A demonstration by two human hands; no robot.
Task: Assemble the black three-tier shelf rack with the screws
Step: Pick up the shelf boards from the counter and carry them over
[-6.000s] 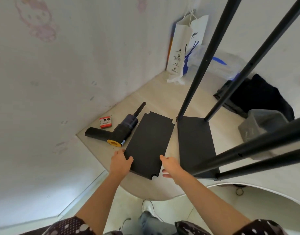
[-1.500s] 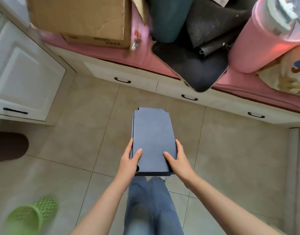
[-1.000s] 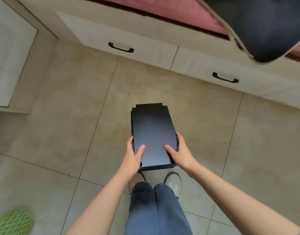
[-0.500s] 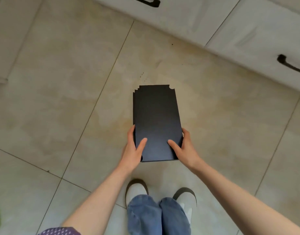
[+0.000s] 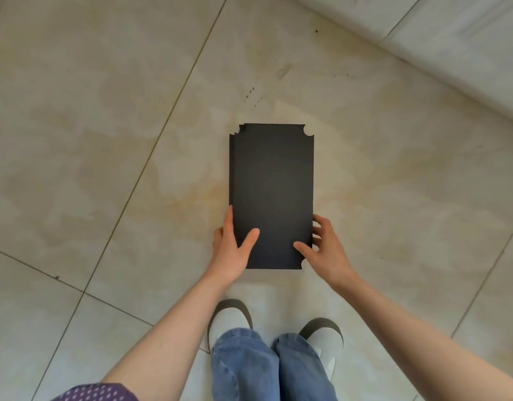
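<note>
Fig.: stack of black shelf boards (image 5: pixel 271 195) held low over the tiled floor (image 5: pixel 104 140), in front of the person's two shoes (image 5: pixel 229 316); left hand (image 5: pixel 230 250) grips the stack's left edge w/ thumb on top, right hand (image 5: pixel 324 250) holds the right edge, fingers curled at the side, thumb on top. Risk: boards are loose, so a tilt or uneven release could fan them apart or chip a notched corner. Count: stepped far-left corner suggests approx. three boards, exact no. unclear; two hands; no screws visible.
</note>
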